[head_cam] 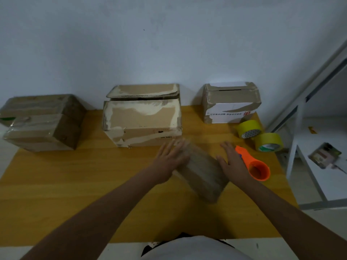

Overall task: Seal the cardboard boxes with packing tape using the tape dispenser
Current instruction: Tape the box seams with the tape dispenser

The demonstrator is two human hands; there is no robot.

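At centre frame, the left hand [170, 158] and right hand [233, 162] press flat, straight fingers against a blurred small box [203, 171] between them on the surface [75, 175]

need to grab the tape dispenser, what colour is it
Orange, seen in the head view: tape dispenser.

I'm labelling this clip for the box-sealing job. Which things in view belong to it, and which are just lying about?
Belong: small box between left hand and right hand; orange tape dispenser; two yellow tape rolls; open box; white box; taped boxes.

Lying about: white shelf, blurred packet on it.
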